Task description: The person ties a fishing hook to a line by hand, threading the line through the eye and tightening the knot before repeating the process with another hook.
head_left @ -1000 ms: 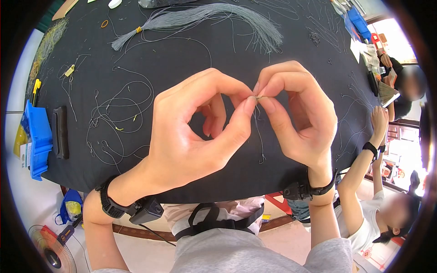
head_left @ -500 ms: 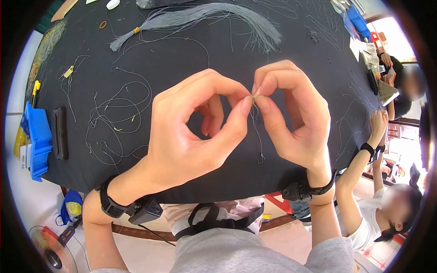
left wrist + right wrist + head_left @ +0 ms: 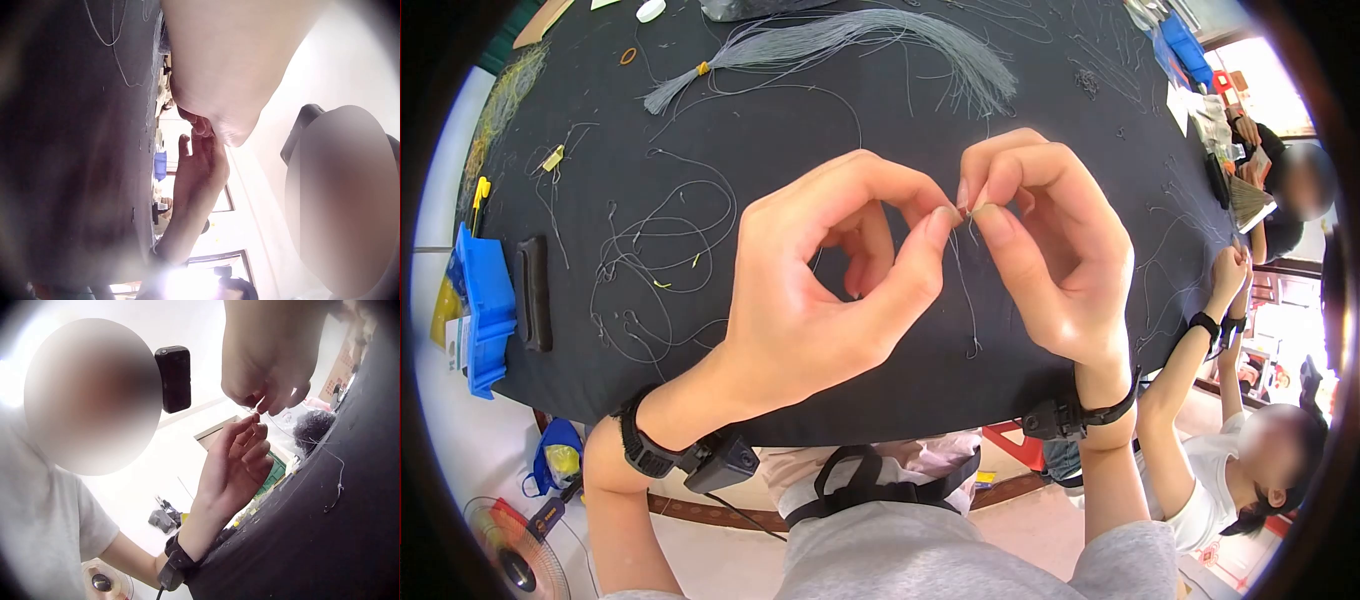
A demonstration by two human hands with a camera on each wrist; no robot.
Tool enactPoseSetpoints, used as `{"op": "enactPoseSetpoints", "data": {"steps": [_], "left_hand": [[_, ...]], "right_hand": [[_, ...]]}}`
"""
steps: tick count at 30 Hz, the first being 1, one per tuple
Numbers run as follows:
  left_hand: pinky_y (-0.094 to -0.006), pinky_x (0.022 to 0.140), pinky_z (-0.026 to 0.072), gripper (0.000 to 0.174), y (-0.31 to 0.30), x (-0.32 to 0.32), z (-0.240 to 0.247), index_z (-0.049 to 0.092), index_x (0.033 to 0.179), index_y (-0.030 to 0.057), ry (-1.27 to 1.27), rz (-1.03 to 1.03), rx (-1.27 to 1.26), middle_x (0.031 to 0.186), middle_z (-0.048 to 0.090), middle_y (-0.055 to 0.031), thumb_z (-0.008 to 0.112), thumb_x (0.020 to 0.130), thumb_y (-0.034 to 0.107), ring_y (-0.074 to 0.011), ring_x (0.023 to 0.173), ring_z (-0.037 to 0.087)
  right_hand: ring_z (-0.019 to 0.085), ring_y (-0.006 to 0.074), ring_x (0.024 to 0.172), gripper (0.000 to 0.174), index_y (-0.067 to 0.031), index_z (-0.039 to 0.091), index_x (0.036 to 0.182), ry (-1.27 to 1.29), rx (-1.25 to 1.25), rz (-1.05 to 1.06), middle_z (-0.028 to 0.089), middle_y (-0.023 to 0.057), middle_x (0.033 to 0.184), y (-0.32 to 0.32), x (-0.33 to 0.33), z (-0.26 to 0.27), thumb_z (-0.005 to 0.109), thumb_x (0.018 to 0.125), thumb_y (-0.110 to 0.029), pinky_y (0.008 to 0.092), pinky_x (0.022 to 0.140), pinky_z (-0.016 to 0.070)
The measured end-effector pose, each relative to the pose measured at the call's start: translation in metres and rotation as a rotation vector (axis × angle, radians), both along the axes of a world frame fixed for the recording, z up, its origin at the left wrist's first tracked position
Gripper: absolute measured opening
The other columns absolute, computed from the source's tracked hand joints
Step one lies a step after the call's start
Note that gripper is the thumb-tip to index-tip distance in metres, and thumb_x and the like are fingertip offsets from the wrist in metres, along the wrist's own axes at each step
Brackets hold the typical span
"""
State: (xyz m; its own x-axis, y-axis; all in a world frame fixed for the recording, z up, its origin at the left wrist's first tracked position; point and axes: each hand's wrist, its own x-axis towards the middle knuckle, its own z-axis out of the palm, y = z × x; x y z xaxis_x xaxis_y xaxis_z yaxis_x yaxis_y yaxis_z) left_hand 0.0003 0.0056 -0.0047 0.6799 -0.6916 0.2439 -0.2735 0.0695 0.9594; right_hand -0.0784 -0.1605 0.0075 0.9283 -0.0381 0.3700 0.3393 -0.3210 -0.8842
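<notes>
Both hands are raised over the dark tabletop with their fingertips almost meeting, in the head view. My left hand [image 3: 785, 285] pinches a thin fishing line [image 3: 967, 290] between thumb and index finger. Right beside it, my right hand [image 3: 1080, 245] pinches a short bit of the same line between thumb and index fingertip. The line hangs below the fingertips and ends in a small fish hook [image 3: 974, 348]. In the right wrist view the hook [image 3: 331, 503] dangles under the hands. The pinched bit of line is mostly hidden by the fingertips.
A tied bundle of grey line [image 3: 850, 40] lies at the back of the dark table [image 3: 800, 125]. Loose lines with hooks [image 3: 665, 240] lie left, near a black case [image 3: 532, 292] and a blue tray [image 3: 485, 310]. Another person's hands [image 3: 1230, 275] work at the right edge.
My right fingertips have drawn slightly away from the left ones, opening a small gap with line in it. The left hand keeps its pinch and has barely moved.
</notes>
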Motion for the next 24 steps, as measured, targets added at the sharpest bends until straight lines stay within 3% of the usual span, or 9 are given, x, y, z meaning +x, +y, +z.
{"op": "enactPoseSetpoints", "data": {"steps": [9,18,24], "left_hand": [[-0.0184,0.065,0.0467,0.009,0.0015,-0.0026,0.0055,0.062,0.094,-0.0037,0.053,0.001,0.047,0.084,0.063,-0.0047,0.059,0.086,0.000,-0.0065,0.074,0.061],[-0.0152,0.041,0.0319,0.016,-0.0025,-0.0024,0.0066,0.066,0.100,-0.0008,0.332,0.012,-0.051,0.076,0.066,-0.0064,0.059,0.089,0.008,-0.0013,0.048,0.046],[-0.0160,0.041,0.0316,0.015,-0.0019,-0.0010,0.0059,0.066,0.098,0.0000,0.482,-0.060,-0.074,0.075,0.066,-0.0069,0.060,0.089,0.011,-0.0020,0.046,0.045]], "right_hand": [[0.047,0.0157,0.084,0.013,0.0024,0.049,0.096,0.061,-0.054,0.007,0.051,0.0107,0.093,-0.0026,-0.0014,0.0038,0.051,0.084,0.007,0.0264,0.078,0.0374],[0.046,0.0151,0.083,0.013,0.0025,0.050,0.096,0.041,-0.078,-0.019,0.051,0.0105,0.092,-0.0019,-0.0011,0.0044,0.052,0.084,0.005,0.0255,0.076,0.0366],[0.046,0.0153,0.083,0.013,0.0024,0.049,0.096,0.023,-0.092,-0.016,0.051,0.0101,0.091,-0.0035,-0.0009,0.0028,0.051,0.084,0.007,0.0259,0.076,0.0371]]}}
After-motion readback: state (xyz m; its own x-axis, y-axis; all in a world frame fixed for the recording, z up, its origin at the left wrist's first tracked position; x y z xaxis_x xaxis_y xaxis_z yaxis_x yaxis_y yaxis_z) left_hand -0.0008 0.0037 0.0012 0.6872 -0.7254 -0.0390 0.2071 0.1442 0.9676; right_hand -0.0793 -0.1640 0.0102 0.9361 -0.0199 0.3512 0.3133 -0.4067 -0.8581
